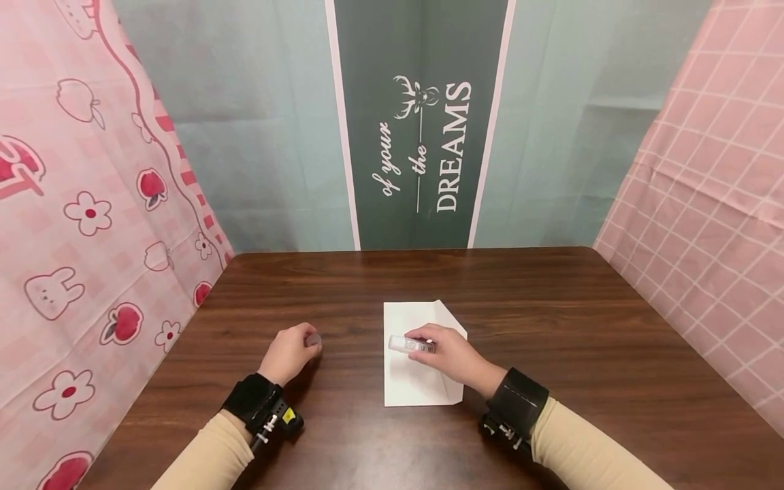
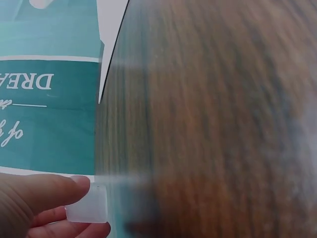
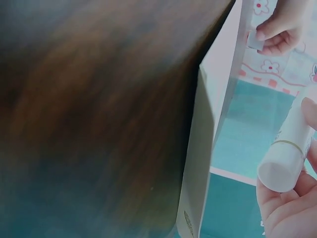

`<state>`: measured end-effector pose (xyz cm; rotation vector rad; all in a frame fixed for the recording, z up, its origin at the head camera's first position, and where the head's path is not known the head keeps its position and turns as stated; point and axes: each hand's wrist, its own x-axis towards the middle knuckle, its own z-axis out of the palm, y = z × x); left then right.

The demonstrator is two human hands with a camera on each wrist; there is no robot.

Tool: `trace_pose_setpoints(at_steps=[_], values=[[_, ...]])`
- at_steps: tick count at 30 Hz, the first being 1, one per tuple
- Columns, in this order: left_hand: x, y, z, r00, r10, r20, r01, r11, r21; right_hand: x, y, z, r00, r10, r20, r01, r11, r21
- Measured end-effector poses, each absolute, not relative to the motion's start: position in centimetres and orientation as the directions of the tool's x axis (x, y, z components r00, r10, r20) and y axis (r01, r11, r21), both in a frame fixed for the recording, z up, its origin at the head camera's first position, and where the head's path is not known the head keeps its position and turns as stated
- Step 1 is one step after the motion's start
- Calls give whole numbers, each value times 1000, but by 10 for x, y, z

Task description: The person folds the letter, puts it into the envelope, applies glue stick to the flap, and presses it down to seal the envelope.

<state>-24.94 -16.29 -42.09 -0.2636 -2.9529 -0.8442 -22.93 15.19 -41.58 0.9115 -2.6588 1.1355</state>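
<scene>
My right hand (image 1: 450,350) grips a white glue stick (image 1: 412,344) between thumb and fingers, its tube lying sideways over a white envelope (image 1: 409,384). In the right wrist view the tube's round base (image 3: 278,173) faces the camera. The envelope lies on the table with its pointed flap (image 1: 456,361) spread out toward the right, partly hidden by the hand. To the left of the envelope, my left hand (image 1: 290,354) pinches a small translucent cap (image 2: 90,206) between its thumb and fingers, close to the tabletop.
The dark wooden table (image 1: 533,292) stretches around both hands. A green curtain (image 1: 422,224) with white lettering hangs behind its far edge. Pink patterned cloths hang at the left (image 1: 98,272) and right (image 1: 704,224) sides.
</scene>
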Motion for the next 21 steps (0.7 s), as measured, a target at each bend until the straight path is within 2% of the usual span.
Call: trace_pose_setpoints(at_steps=[21], values=[[-246,-161,-420,-986,161,50,167,881,442,-227,153,-412,-871,-395,292,-479,549,-684]])
